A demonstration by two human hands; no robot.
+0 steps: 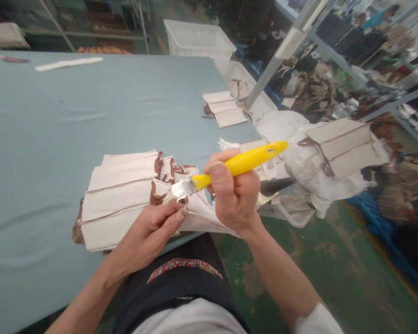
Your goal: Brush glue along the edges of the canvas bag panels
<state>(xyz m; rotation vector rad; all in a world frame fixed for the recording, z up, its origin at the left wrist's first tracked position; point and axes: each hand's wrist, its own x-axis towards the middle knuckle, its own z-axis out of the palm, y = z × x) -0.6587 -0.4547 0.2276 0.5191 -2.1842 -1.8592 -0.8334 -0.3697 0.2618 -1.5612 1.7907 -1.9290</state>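
Note:
My right hand [234, 192] is closed round a paintbrush [252, 157] with a yellow handle, its white-coated bristles pointing left and down. The bristle end meets the brown-trimmed edge of a cream fabric piece [205, 211] near the table's front edge. My left hand [153, 232] pinches that piece's edge between thumb and fingertips, just below the brush. Left of the brush lies a stack of cream fabric pieces [118, 199] with brown seams and brown trim. Partly behind my right hand a dark tapered object [277, 185] shows; its kind is unclear.
A blue-grey cloth covers the table [90, 106]. Another cream piece [226, 109] lies at its right edge. More cream pieces [344, 144] rest on a white plastic bag [282, 134] at right. A white bin [198, 39] stands behind the table, and a metal post [275, 60] rises at right.

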